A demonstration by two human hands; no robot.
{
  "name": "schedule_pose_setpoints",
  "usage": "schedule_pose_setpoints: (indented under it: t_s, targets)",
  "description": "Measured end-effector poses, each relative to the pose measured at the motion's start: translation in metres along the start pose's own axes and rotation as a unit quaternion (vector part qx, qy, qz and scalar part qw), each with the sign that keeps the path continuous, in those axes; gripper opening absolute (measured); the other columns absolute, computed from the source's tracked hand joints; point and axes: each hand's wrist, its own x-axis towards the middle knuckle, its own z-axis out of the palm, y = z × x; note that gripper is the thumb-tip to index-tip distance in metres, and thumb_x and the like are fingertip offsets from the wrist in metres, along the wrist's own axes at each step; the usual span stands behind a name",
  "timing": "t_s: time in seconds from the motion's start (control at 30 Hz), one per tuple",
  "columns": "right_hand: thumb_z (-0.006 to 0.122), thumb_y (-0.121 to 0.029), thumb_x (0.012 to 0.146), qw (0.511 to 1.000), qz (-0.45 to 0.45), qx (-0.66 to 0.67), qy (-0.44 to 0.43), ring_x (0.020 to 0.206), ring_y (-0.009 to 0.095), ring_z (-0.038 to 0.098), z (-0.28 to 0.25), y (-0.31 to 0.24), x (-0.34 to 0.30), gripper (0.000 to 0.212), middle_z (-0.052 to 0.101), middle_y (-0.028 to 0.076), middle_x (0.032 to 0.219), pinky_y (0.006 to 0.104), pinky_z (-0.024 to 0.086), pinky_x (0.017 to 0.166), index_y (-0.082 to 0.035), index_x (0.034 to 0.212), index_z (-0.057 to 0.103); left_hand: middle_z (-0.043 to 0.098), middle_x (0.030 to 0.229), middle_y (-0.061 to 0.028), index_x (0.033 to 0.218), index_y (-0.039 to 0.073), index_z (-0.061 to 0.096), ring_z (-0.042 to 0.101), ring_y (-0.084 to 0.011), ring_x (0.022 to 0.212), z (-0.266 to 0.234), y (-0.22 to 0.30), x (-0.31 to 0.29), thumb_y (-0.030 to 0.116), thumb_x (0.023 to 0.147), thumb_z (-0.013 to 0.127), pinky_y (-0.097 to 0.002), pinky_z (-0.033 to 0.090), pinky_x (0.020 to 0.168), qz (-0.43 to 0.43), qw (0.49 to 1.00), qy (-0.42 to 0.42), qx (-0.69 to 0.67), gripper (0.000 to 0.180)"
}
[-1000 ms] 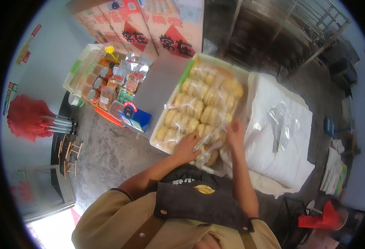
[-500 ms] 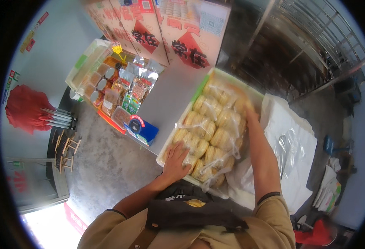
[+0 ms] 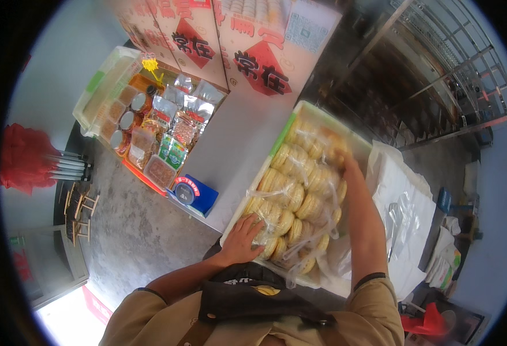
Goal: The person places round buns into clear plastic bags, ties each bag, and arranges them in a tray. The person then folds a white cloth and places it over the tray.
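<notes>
A white foam box point(image 3: 280, 142) with a green strip along its left side holds several clear plastic bags of round, pale-yellow flatbreads point(image 3: 280, 187), packed in rows. My left hand point(image 3: 243, 239) lies over the bags at the box's near left corner, fingers spread and touching the plastic. Deep in the far right part of the box, my right hand point(image 3: 340, 154) reaches among the bags against the right wall. Its fingers are blurred and partly hidden, so whether they grip a bag does not show. Loose, knotted bag ends point(image 3: 308, 245) trail over the near bags.
A grey counter point(image 3: 236, 132) runs left of the box, bearing a blue box point(image 3: 200, 195) and a bin of jars and packets point(image 3: 127, 162). White sheeting point(image 3: 409, 202) lies along the right. Printed panels point(image 3: 201, 49) and a metal rack point(image 3: 438, 75) stand beyond.
The whole view has shifted slightly. My right hand has come a little nearer and inward from the box's right wall. My left hand stays on the near-left bags.
</notes>
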Motion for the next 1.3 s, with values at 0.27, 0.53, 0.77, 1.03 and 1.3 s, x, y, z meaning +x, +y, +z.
schedule_pose_setpoints:
  t_s: [0.27,0.53,0.77,1.03,1.3]
  targets:
    - [0.093,-0.02,0.067,0.934,-0.229,-0.208,0.177,0.126,0.038,0.058,0.039,0.008,-0.012,0.095,0.054,0.023,0.141,0.0457,0.049,0.106,0.007,0.145,0.044,0.044,0.151,-0.0225,0.143,0.005,0.054,0.04,-0.0425,0.143,0.003,0.002,0.0,0.029,0.075,0.083,-0.0512,0.037,0.118,0.0,1.0,0.014,0.002,0.077]
    - [0.082,-0.018,0.075,0.655,-0.466,-0.541,0.247,0.12,0.043,0.057,0.055,0.01,-0.111,0.082,0.056,0.018,0.137,0.0476,0.05,0.101,-0.008,0.149,0.047,0.045,0.151,-0.0214,0.14,0.006,0.057,0.042,-0.0419,0.142,0.006,0.005,-0.004,0.027,0.074,0.083,-0.0506,0.038,0.117,-0.003,0.999,0.038,0.006,0.074]
    - [0.083,-0.029,0.079,0.693,-0.451,-0.546,0.136,0.121,0.045,0.057,0.046,0.007,-0.119,0.082,0.054,0.021,0.139,0.0495,0.049,0.103,-0.009,0.15,0.046,0.045,0.152,-0.0204,0.14,0.006,0.056,0.042,-0.0414,0.142,0.01,0.006,-0.006,0.028,0.073,0.083,-0.0507,0.037,0.118,-0.005,0.999,0.047,0.016,0.075]
    - [0.076,-0.037,0.089,0.764,-0.459,-0.434,0.129,0.13,0.044,0.053,0.005,0.018,-0.098,0.075,0.05,0.027,0.142,0.0486,0.046,0.109,-0.004,0.15,0.047,0.044,0.153,-0.0208,0.141,0.006,0.055,0.042,-0.0418,0.141,0.015,0.005,-0.009,0.026,0.073,0.083,-0.0498,0.038,0.117,-0.002,0.998,0.061,0.027,0.076]
    - [0.066,-0.025,0.099,0.846,-0.453,-0.249,0.134,0.131,0.038,0.054,-0.04,0.064,-0.141,0.047,0.056,0.023,0.14,0.0438,0.041,0.114,0.001,0.138,0.06,0.043,0.154,-0.0211,0.143,0.005,0.054,0.043,-0.0416,0.141,0.018,0.008,-0.009,0.026,0.076,0.081,-0.0493,0.036,0.118,-0.003,0.997,0.056,0.048,0.075]
